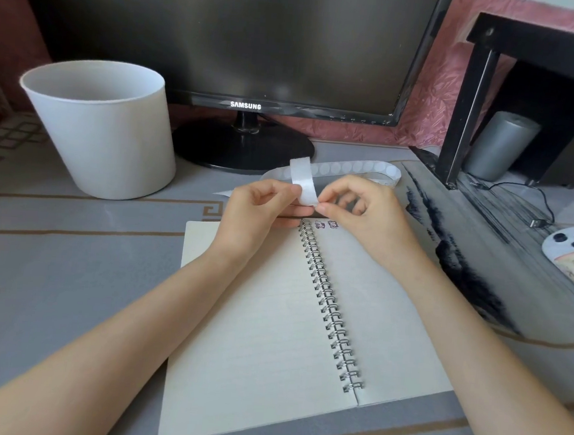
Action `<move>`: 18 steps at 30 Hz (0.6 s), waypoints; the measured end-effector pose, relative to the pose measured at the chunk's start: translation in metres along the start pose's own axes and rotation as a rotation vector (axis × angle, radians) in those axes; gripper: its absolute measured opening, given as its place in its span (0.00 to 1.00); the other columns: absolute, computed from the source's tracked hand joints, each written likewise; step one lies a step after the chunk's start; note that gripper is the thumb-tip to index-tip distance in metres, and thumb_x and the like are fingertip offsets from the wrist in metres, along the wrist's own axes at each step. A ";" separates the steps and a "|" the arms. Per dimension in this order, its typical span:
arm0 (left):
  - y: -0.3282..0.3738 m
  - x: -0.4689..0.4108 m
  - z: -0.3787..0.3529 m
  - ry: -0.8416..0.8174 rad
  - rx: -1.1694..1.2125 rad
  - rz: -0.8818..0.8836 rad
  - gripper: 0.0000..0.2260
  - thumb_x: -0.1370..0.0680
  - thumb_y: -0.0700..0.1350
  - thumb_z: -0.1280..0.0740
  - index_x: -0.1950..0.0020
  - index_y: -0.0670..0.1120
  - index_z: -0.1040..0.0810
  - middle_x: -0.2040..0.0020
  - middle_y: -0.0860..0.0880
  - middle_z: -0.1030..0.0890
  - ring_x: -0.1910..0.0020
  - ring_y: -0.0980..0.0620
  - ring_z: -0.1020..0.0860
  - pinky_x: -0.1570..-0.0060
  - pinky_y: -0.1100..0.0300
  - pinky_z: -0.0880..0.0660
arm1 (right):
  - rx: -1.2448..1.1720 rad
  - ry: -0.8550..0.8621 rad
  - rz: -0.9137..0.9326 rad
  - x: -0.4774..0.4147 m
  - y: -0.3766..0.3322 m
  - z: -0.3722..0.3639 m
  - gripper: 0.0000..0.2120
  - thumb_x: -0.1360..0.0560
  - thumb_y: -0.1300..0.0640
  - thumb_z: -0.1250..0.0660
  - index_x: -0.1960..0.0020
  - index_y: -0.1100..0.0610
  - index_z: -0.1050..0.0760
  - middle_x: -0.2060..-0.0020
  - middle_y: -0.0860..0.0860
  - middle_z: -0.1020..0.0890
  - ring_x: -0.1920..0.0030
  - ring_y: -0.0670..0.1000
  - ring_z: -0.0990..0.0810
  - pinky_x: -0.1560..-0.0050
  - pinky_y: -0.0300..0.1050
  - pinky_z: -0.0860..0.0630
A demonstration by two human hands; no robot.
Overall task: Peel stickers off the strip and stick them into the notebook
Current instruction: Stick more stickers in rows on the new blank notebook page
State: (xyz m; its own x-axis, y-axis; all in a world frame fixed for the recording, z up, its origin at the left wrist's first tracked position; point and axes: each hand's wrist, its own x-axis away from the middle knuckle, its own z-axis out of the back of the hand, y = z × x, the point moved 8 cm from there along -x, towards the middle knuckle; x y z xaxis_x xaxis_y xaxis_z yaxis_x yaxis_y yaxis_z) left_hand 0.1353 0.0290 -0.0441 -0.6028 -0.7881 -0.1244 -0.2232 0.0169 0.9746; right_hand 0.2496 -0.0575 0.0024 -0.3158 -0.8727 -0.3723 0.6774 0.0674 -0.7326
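– Fingers [277, 191] of left hand [258, 211] and right hand [361, 216] pinch the looped white sticker strip [302, 183] over the far edge of the open spiral-bound notebook [253, 317].
– Writing?
– "SAMSUNG" on the far black monitor [225, 27]; two tiny page stickers [326, 224] are illegible.

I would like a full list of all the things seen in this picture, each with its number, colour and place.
notebook: one, cream pages, open at the table's centre
stickers: two, small, top of the right page
sticker strip: one, white, above the notebook, trailing toward the monitor
bucket: one, white, back left
monitor: one, black, at the back
shelf: one, black, back right
cylinder: one, grey, under the shelf
device: one, white, right edge
table: one, grey with brown lines
left hand: one, pinches the strip
right hand: one, pinches the strip
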 end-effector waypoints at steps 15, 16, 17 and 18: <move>-0.001 0.000 -0.003 -0.048 -0.047 -0.019 0.05 0.22 0.38 0.34 0.51 0.37 0.20 0.58 0.41 0.16 0.57 0.50 0.16 0.54 0.62 0.20 | -0.206 0.042 -0.030 -0.004 0.009 -0.001 0.10 0.27 0.67 0.31 0.57 0.52 0.22 0.63 0.51 0.20 0.67 0.47 0.23 0.62 0.42 0.22; -0.001 -0.001 -0.003 -0.043 -0.050 -0.020 0.05 0.22 0.38 0.34 0.52 0.37 0.20 0.59 0.41 0.16 0.58 0.50 0.16 0.54 0.62 0.20 | -0.203 0.042 -0.039 -0.004 0.010 -0.001 0.10 0.27 0.67 0.31 0.57 0.52 0.22 0.63 0.51 0.19 0.68 0.47 0.23 0.62 0.42 0.21; -0.001 -0.001 -0.002 -0.039 -0.051 -0.021 0.05 0.22 0.38 0.34 0.52 0.38 0.20 0.60 0.42 0.16 0.58 0.51 0.16 0.54 0.62 0.20 | -0.201 0.041 -0.044 -0.004 0.010 -0.002 0.09 0.27 0.66 0.31 0.57 0.52 0.21 0.62 0.52 0.19 0.68 0.47 0.23 0.62 0.41 0.21; -0.001 -0.001 -0.003 -0.038 -0.053 -0.024 0.05 0.22 0.38 0.34 0.53 0.38 0.20 0.61 0.43 0.16 0.59 0.51 0.16 0.55 0.63 0.20 | -0.197 0.041 -0.045 -0.004 0.011 -0.002 0.09 0.27 0.66 0.30 0.56 0.52 0.21 0.62 0.52 0.19 0.68 0.47 0.22 0.62 0.41 0.21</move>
State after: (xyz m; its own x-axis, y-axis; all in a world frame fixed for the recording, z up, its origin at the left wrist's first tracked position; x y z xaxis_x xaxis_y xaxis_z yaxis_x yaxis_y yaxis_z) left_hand 0.1380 0.0278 -0.0447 -0.6265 -0.7642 -0.1533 -0.1977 -0.0344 0.9797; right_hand 0.2571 -0.0526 -0.0048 -0.3722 -0.8569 -0.3567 0.5203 0.1256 -0.8447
